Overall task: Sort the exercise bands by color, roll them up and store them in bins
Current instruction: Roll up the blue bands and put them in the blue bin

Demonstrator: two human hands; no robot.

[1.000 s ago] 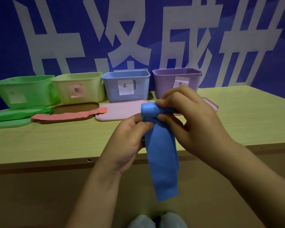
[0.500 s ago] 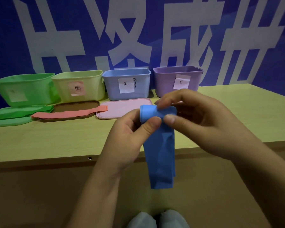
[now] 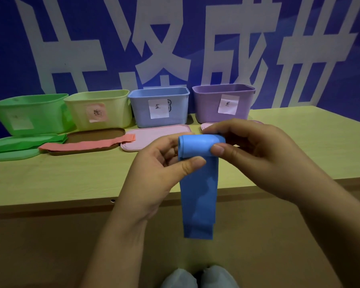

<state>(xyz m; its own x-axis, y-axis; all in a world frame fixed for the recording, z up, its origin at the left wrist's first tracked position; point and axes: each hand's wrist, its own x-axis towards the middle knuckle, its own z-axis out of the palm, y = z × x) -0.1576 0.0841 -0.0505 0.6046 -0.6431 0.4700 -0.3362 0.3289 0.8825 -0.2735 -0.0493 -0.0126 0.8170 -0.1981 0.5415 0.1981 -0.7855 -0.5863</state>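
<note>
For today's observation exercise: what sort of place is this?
Probably a staged sorting station, not a home: a blue banner with big white characters, labelled bins in a row, and a plain wooden table.

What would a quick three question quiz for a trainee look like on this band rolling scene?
1. True or false: the blue band is fully rolled.
2. Which hands hold its rolled end? A) left only B) right only C) both
3. Fill in: the pink band lies across the ____ lid.

Key:
1. False; a tail hangs below the roll.
2. C; the left hand and right hand both pinch it.
3. Brown; that lid sits in front of the yellow bin.
</note>
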